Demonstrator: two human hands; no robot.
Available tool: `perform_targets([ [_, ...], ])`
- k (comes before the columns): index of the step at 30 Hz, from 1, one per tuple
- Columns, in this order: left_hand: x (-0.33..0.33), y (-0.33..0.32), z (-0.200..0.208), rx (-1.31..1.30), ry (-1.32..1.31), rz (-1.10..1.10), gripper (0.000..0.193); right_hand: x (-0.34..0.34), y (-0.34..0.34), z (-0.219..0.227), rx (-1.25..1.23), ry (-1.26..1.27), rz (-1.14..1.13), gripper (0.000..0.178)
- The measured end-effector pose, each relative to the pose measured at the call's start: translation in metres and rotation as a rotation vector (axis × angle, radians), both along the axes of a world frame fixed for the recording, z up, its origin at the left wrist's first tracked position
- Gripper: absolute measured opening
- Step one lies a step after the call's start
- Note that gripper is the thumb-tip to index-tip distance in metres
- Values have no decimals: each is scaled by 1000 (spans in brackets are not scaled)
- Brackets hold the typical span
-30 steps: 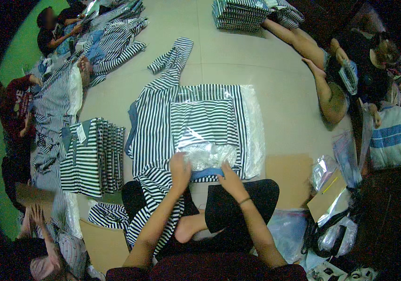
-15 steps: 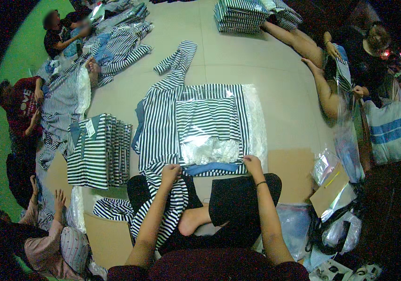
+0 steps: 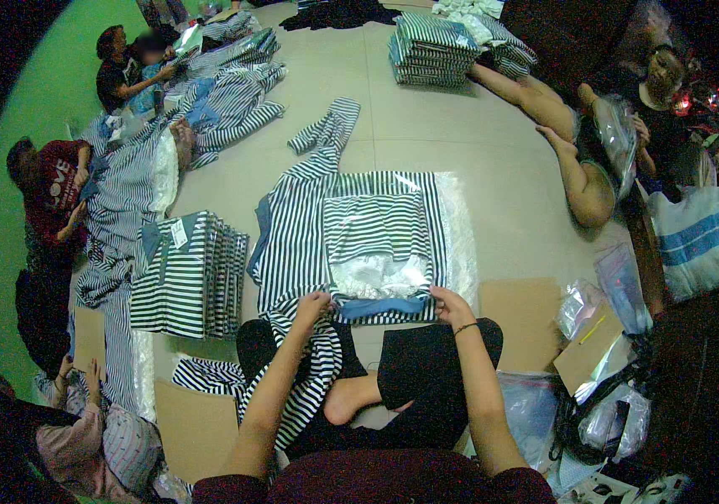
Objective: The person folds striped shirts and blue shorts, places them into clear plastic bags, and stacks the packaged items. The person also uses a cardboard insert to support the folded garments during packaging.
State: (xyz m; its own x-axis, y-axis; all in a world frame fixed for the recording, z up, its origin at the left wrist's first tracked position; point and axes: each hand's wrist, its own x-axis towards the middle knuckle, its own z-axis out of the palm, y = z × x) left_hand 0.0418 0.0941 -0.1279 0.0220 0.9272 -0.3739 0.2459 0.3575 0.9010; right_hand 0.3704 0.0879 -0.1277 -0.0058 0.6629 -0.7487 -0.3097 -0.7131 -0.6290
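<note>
A black-and-white striped shirt (image 3: 296, 235) lies spread on the floor in front of me, one sleeve stretched away and the other trailing over my leg. On its right part lies a folded striped panel in clear plastic (image 3: 376, 223), with a crinkled, shiny part near me. A blue strip (image 3: 382, 309) of cloth runs along the near edge. At that edge's left corner my left hand (image 3: 315, 307) is closed on the shirt fabric. My right hand (image 3: 452, 307) pinches the shirt at the right corner.
Folded, bagged striped shirts (image 3: 183, 277) stand stacked at my left; another stack (image 3: 433, 50) is at the far right. Cardboard sheets (image 3: 517, 323) and clear plastic bags (image 3: 523, 412) lie at my right. White crinkled sheeting (image 3: 462, 244) shows beside the shirt. Several people work around the floor's sides.
Both hands stay at the near edge, with the right hand slightly lower and left. The view has shifted a little. At right, a person now holds up a clear plastic bag.
</note>
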Motion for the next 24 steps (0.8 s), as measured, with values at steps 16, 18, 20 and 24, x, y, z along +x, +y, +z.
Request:
perform_targets([
  [16,-31,67,396,544,-428,-88,27,-1,26,335,978,658,-149,15],
  [18,-32,77,382,401,-500,-73,25,-7,35,328,880,603,-227,16],
  [20,-33,100,360,217,-517,-98,20,-12,50,311,800,585,-250,15],
  [24,-32,119,313,166,-610,41,17,-16,83,280,645,434,-354,16],
])
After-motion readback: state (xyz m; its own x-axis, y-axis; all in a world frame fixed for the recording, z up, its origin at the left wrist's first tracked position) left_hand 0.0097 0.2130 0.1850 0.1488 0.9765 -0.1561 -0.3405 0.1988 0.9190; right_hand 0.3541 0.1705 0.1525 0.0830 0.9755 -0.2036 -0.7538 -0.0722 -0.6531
